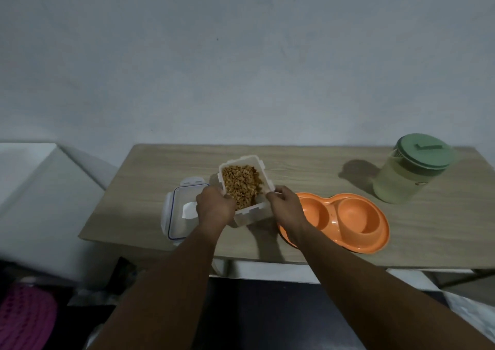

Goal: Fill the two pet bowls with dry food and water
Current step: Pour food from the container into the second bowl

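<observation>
- Underneath all else: pale wood-grain table (321,167), pushed against a grey wall and spanning the middle of the view.
- Far right on that table: translucent water jug (401,183) with a green lid, upright, holding pale liquid, well apart from both hands.
- Right of centre, near the front edge: orange double pet bowl (380,232), flat on the table, two round wells side by side, both showing bare orange plastic; left end partly hidden behind the right wrist.
- Centre, just left of the pet bowl: clear rectangular food container (251,214), uncovered, tilted with its mouth toward the camera, gripped from both sides; contact between base and table not discernible.
- Just left of the container: clear clip-on lid (178,215) with a blue seal, lying flat, right edge covered by the left hand.
- Left hand (214,207): curled round the container's left wall, fingers wrapped at the rim.
- Right hand (286,205): curled likewise on the container's right wall, thumb and fingers closed at the rim.
- Brown dry kibble (241,186): heaped inside the container, all within its walls.
</observation>
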A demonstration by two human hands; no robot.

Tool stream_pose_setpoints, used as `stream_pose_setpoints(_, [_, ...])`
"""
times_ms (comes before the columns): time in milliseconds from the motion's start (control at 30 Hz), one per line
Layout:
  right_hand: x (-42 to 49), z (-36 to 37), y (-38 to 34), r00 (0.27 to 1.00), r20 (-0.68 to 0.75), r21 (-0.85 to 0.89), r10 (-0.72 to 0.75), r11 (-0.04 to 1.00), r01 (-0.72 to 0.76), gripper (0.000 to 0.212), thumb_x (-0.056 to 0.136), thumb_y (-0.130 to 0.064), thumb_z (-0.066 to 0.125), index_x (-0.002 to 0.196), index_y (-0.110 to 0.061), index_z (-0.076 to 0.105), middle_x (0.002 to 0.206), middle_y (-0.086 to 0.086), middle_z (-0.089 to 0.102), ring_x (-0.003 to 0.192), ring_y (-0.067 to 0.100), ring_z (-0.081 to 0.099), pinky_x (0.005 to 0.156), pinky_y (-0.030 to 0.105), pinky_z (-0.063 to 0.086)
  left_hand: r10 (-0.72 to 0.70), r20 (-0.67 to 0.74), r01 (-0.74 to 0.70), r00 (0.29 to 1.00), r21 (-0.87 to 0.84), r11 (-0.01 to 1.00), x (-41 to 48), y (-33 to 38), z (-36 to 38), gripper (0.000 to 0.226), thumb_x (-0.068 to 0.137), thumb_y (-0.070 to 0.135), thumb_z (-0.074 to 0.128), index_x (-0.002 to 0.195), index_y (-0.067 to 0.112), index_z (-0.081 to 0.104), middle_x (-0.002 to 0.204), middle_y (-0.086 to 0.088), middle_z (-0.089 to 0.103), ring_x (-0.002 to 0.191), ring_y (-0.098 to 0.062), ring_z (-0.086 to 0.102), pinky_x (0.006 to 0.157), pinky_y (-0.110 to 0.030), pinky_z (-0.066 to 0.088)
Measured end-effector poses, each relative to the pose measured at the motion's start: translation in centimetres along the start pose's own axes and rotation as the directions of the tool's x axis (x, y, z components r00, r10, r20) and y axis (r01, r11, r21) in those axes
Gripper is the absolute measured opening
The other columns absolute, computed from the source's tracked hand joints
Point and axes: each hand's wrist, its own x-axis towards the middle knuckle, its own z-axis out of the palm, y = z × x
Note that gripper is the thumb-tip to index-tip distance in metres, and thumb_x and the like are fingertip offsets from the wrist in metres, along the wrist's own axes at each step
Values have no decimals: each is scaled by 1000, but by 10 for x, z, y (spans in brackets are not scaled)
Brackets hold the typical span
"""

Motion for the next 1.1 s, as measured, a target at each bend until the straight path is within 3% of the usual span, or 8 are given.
stream_pose_setpoints(100, [-1, -9, -1, 997, 21, 294, 75, 953, -78, 64, 76, -61, 68, 133, -35, 54, 127, 7, 67, 110, 28, 67, 97, 49, 55, 26, 4, -25, 1000, -89, 996, -8, 31, 0, 22, 84, 16, 64, 103, 7, 72, 105, -14, 70, 101, -35, 64, 81, -34, 52])
stream_pose_setpoints(300, [-7, -61, -38, 978, -202, 523, 49, 850, 65, 28, 98, -40, 57, 124, -30, 62, 110, 0, 70, 103, 28, 69, 84, 53, 59, 229, 116, -182, 966, -320, 930, -27, 83, 17, 16, 87, 22, 61, 74, 17, 69, 85, -12, 73, 83, -31, 70, 82, -43, 59])
stream_pose_setpoints(367, [-9, -91, -47, 959, -283, 455, -17, 878, 150, 28, 100, -40, 52, 123, -27, 63, 109, 2, 71, 101, 27, 70, 86, 54, 59, 285, 158, -207, 945, -386, 899, -32, 85, 26, 22, 90, 28, 53, 72, 22, 64, 83, -9, 72, 81, -30, 69, 81, -48, 58])
stream_pose_setpoints(467, [-15, -143, -49, 915, -397, 285, -77, 937, 203, 34, 101, -44, 50, 122, -22, 64, 110, -3, 67, 102, 20, 64, 93, 49, 53, 306, 252, -235, 918, -278, 932, -41, 65, 39, 21, 93, 32, 53, 107, 21, 64, 108, 0, 66, 96, -19, 60, 91, -34, 50])
stream_pose_setpoints(600, [-24, -191, -39, 896, -418, 60, -150, 980, 192, 50, 86, -65, 53, 118, -30, 71, 118, -5, 69, 114, 22, 62, 100, 54, 50, 314, 457, -392, 832, 86, 916, -40, 15, 70, 88, 77, 54, 72, 148, 15, 38, 149, -7, 45, 133, -26, 46, 108, -39, 40])
stream_pose_setpoints(767, [-31, -209, -15, 882, -379, -153, -280, 959, 238, 46, 88, -66, 50, 108, -33, 75, 110, -10, 72, 109, 16, 65, 99, 53, 51, 410, 523, -496, 747, 27, 868, -26, -24, 111, 102, 46, 85, 74, 134, 47, 41, 132, 14, 59, 119, -13, 59, 95, -44, 52])
stream_pose_setpoints(933, [-31, -204, -8, 871, -336, -266, -359, 923, 278, 46, 93, -61, 52, 115, -26, 73, 108, -6, 75, 103, 12, 68, 92, 46, 56, 472, 582, -588, 662, 12, 809, -31, -14, 103, 112, 44, 72, 81, 142, 54, 28, 137, 19, 57, 126, -17, 55, 102, -48, 47])
stream_pose_setpoints(1100, [-31, -199, -11, 834, -286, -366, -472, 858, 360, 25, 97, -47, 57, 109, -32, 73, 97, -18, 72, 91, -7, 66, 79, 34, 57, 401, 626, -584, 669, 107, 805, -30, -11, 91, 94, 44, 64, 80, 130, 51, 43, 123, 15, 65, 121, -25, 58, 98, -48, 49])
